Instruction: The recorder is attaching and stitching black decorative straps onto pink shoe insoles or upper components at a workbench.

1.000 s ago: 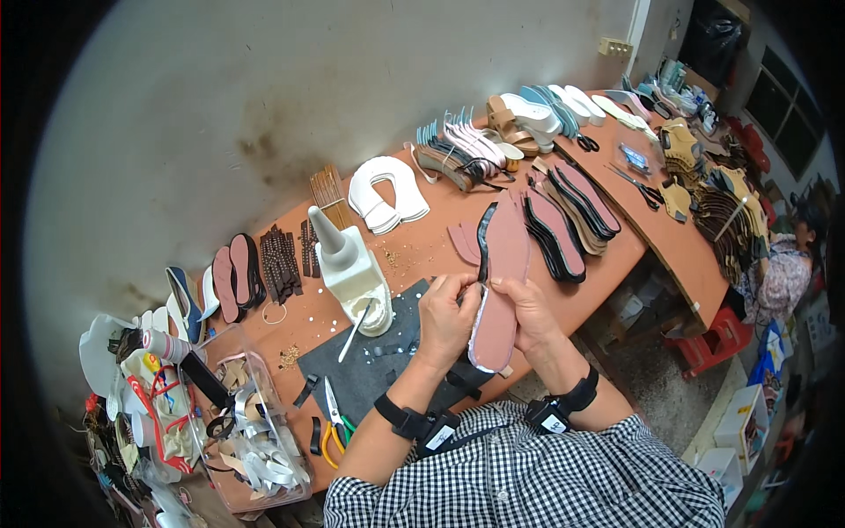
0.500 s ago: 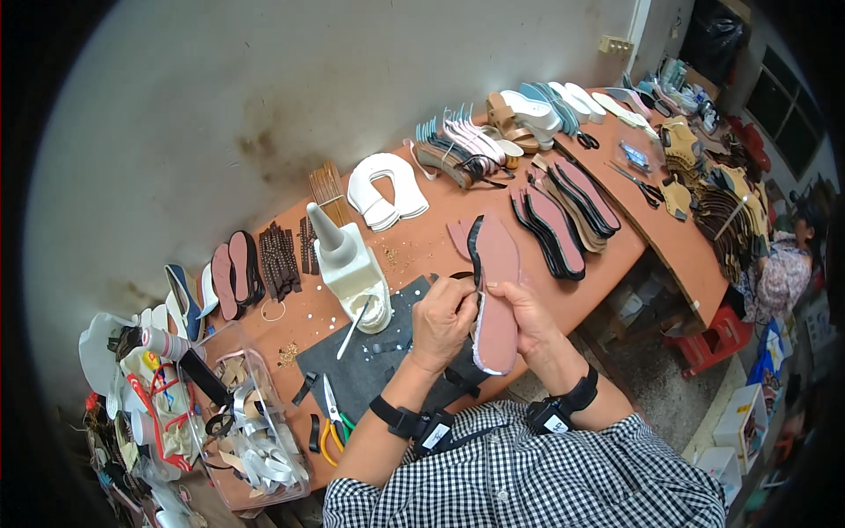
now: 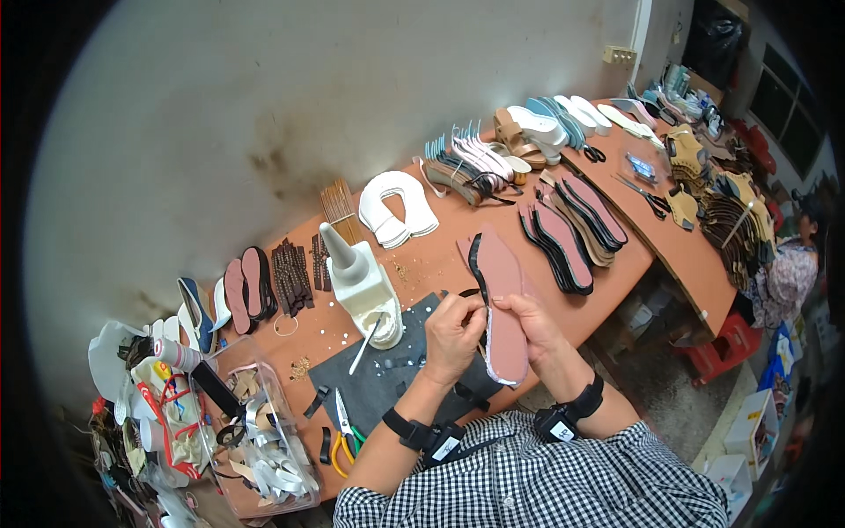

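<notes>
Head view: a long, flat, pink insole-shaped piece (image 3: 503, 273) is held above the orange-brown tabletop (image 3: 444, 248), lengthwise and pointing away from the body. It is probably angled so that its left edge, lined with a narrow, glossy black strip (image 3: 476, 261) and whitish lower down, can be seen and reached. By the bare right hand (image 3: 544, 334) the right side is gripped: the thumb is laid over the pink face and the other fingers are tucked beneath, apparently for steadiness. By the bare left hand (image 3: 453, 333) the strip is pinched at the left edge; thumb and forefinger are drawn together with hardly a gap, the other fingers curled. What is covered by those fingertips cannot be fully told.

To the left, a white, cone-topped plastic container (image 3: 356, 277) is placed at a dark grey flat mat (image 3: 378, 383), a slim white stick (image 3: 365, 345) resting in it, presumably within easy reach. Metal scissors with orange and green handles (image 3: 344, 414) are laid nearer the body.
</notes>
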Motion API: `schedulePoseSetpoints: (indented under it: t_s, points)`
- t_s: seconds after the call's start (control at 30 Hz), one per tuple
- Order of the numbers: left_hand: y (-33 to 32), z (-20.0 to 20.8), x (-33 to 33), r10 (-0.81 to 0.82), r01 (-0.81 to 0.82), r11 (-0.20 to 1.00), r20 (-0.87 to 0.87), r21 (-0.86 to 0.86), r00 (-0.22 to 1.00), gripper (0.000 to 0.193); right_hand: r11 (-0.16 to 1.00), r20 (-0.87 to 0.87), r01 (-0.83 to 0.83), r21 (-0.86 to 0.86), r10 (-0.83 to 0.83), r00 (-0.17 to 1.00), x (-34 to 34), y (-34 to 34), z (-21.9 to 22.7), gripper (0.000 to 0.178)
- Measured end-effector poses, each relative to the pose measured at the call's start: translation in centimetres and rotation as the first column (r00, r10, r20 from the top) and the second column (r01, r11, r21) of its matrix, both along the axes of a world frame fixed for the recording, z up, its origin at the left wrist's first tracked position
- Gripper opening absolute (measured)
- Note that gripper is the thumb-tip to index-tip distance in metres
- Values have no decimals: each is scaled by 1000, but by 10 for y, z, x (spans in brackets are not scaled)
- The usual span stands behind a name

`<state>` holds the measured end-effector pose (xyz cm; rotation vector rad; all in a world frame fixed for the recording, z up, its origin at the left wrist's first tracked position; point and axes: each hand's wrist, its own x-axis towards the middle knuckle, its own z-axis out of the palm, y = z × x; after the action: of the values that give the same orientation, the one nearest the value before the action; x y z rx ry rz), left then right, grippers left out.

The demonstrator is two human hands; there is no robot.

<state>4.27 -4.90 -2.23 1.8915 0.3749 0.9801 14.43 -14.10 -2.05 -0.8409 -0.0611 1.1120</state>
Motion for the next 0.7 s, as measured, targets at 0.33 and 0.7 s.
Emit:
schedulePoseSetpoints:
  t_s: [0.33, 0.7]
  points:
    - [7, -16, -3, -126, 113, 928, -12, -355, 992, 9, 1000, 84, 21, -2, -21, 996, -6, 5, -5, 13]
    - [6, -14, 2, -29, 28, 999, -24, -22, 999, 8, 996, 167, 85, 5, -84, 982, -8, 5, -1, 16]
